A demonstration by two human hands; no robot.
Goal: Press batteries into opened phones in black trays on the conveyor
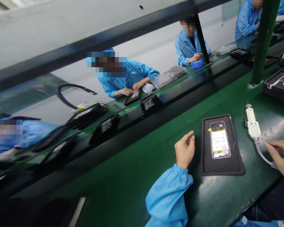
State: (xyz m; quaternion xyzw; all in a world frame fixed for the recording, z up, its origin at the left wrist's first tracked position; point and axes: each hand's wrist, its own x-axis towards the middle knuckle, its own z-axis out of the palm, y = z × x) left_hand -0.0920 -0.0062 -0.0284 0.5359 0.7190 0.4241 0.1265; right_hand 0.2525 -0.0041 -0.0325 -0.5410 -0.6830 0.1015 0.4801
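My left hand [185, 149] is just above the green bench, left of a black foam tray [235, 151]. Its fingers are loosely bent and apart, with nothing in them. In the tray lies an opened smartphone [220, 140], its white battery and dark circuit board showing. To the right of the tray rests a cream electric screwdriver [252, 123] with a grey cable. My right hand [282, 157] is beside that cable at the right edge, thumb and fingers apart. Whether it touches the cable I cannot tell.
A green post [265, 44] rises from the bench, near black trays [280, 91] at the right. Along a dark conveyor stand more trays [151, 103]. Across it, co-workers in blue smocks [130, 74] sit near a clear parts tray [169, 76]. A grey beam [85, 34] crosses overhead.
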